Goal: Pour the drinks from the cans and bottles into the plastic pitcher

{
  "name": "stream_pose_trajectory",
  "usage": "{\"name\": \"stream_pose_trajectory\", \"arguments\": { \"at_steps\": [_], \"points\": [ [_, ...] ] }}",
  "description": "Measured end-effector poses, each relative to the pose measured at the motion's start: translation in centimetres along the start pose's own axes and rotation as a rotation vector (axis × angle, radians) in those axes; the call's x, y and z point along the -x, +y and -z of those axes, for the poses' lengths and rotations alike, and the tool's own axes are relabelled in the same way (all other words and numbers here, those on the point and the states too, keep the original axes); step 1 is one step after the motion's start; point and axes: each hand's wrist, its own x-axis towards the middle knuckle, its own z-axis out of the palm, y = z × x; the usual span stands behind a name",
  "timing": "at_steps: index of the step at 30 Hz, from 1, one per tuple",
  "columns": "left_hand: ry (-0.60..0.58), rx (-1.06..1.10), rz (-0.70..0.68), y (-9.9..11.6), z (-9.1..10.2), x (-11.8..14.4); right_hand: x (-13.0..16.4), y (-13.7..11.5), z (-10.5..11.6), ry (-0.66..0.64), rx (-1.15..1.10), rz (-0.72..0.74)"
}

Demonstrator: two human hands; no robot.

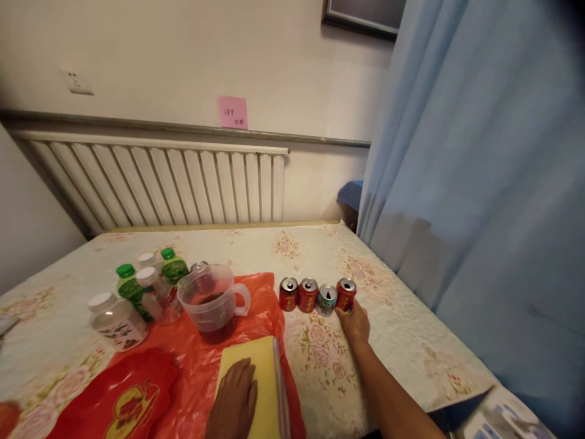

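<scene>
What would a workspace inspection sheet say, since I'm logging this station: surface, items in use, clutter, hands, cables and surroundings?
Surface: floral cover, partly under a red plastic sheet.
Items in use: four upright cans in a row; yellow cloth on the sheet.
Clutter: clear jug with dark liquid; capped bottles; red tray.
Left hand: flat on the cloth.
Right hand: grips the rightmost can.
Cables: nothing seen.
Surroundings: radiator, wall socket, pink note, blue curtain.
</scene>
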Motion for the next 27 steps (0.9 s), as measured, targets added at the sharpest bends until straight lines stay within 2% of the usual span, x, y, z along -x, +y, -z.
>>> {"name": "stream_pose_trajectory", "arguments": {
  "at_steps": [10,20,27],
  "points": [
    [-0.018,0.014,0.013,-0.1,-0.2,-0.1,-0.5,0.4,-0.6,-0.009,-0.009,-0.004],
    [0.032,-0.002,-0.024,0.1,0.0,0.0,-0.8,1.6,-1.2,-0.042,-0.135,-0.057],
    [0.009,-0.001,0.019,0.7,0.5,0.4,1.6,1.9,-0.5,-0.099,-0.254,-0.188]
  ]
}}
